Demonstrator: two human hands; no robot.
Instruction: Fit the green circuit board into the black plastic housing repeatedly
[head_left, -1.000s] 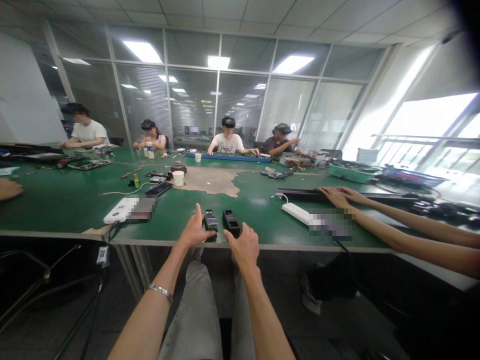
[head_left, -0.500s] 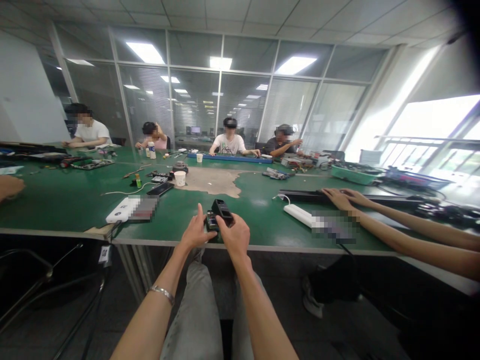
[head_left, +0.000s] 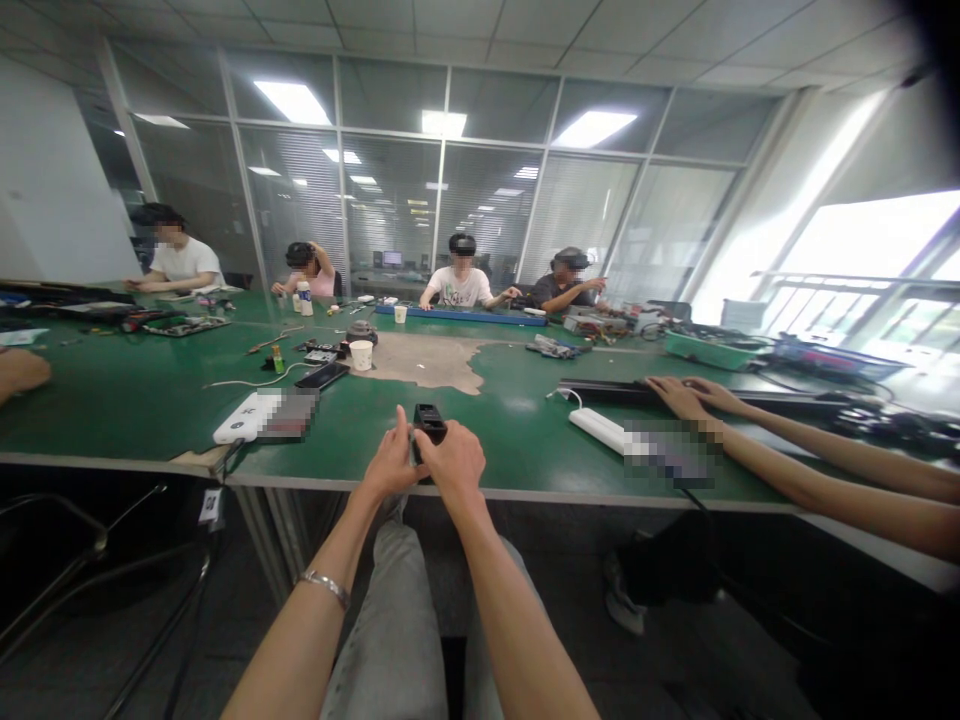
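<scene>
At the near edge of the green table (head_left: pixel 135 400), both my hands meet over two small black parts. My right hand (head_left: pixel 454 465) is closed on a black rectangular block (head_left: pixel 429 418), holding it on top of the second black part, which is almost hidden between my hands. My left hand (head_left: pixel 391 465) curls round that lower part from the left, its forefinger raised along the side. A metal bracelet (head_left: pixel 322 585) sits on my left wrist.
A white power strip (head_left: pixel 244 420) lies to the left, another white power strip (head_left: pixel 600 428) to the right. A neighbour's two arms (head_left: pixel 787 450) reach in from the right onto a long black bar (head_left: pixel 600 390). Paper cup (head_left: pixel 361 354), tools and several seated people are farther back.
My right hand picked up the black block from the table on the right and brought it left onto the part under my left hand. My left hand closed in round it.
</scene>
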